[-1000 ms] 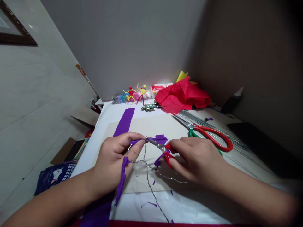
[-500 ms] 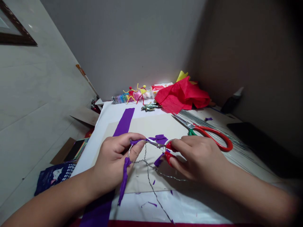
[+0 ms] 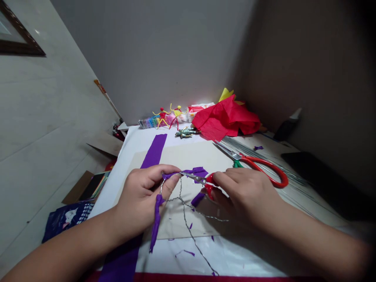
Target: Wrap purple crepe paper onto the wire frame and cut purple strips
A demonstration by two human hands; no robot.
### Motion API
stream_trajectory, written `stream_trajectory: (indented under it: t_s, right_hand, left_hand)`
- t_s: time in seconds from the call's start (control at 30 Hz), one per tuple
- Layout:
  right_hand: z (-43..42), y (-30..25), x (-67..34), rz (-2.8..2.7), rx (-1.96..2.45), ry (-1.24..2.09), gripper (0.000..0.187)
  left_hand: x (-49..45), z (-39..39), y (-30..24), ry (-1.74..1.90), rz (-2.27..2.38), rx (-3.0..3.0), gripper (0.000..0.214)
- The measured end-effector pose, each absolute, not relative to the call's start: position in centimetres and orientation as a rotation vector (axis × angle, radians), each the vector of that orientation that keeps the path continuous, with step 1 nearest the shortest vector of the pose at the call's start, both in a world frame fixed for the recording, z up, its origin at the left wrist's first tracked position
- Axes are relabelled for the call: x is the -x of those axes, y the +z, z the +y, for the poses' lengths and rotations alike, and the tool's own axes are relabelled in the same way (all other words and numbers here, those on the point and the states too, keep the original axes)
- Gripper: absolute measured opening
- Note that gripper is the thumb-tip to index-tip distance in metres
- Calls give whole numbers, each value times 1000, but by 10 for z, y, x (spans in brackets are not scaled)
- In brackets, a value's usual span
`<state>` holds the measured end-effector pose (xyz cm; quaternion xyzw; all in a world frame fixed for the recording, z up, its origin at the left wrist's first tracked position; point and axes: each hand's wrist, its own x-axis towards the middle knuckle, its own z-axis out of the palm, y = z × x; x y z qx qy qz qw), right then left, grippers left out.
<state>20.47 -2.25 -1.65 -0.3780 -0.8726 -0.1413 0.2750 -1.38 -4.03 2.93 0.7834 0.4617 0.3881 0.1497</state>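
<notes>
My left hand (image 3: pixel 147 188) pinches a twisted wire figure (image 3: pixel 179 199) near its top, where purple crepe paper (image 3: pixel 168 176) is wrapped on the wire. One limb, wound in purple paper (image 3: pixel 156 219), hangs below that hand; the other limbs are bare twisted wire. My right hand (image 3: pixel 246 192) grips the red handles of small scissors (image 3: pixel 199 179). Their blades point left and reach the paper at my left fingertips; the blades look nearly closed. Behind the blades shows a loose piece of purple paper (image 3: pixel 200 172).
Large red-handled scissors (image 3: pixel 264 168) lie beyond my right hand, beside a bundle of wires (image 3: pixel 235 144). A purple strip (image 3: pixel 154 150) runs along the left of the pale board (image 3: pixel 188 150). Red crepe paper (image 3: pixel 226 117) and two small wire figures (image 3: pixel 178 113) are at the back.
The small scissors' blades and handles have closed together at my left fingertips. The wire figure has shifted slightly; my left hand keeps its pinch.
</notes>
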Motion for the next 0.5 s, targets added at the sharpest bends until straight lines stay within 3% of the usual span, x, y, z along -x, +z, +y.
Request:
stream_trajectory:
  t_s: [0.13,0.27,0.37,0.5]
  right_hand:
    - [-22,-18,-206,-2338,1017,-308,18]
    - [-22,-13,-208,-2269,1077,126,12]
    - [-21,-8,-210,-2128,1148,442,20]
    - [-17,-5,-211,-2140,1185,535,29]
  left_hand:
    - [13,-40,30,1123,1319,-2224,8]
    - [14,-40,31,1129,1320,-2223,8]
    - [15,-40,31,1127,1331,-2229,8]
    - [14,-41,32,1150,1334,-2233,8]
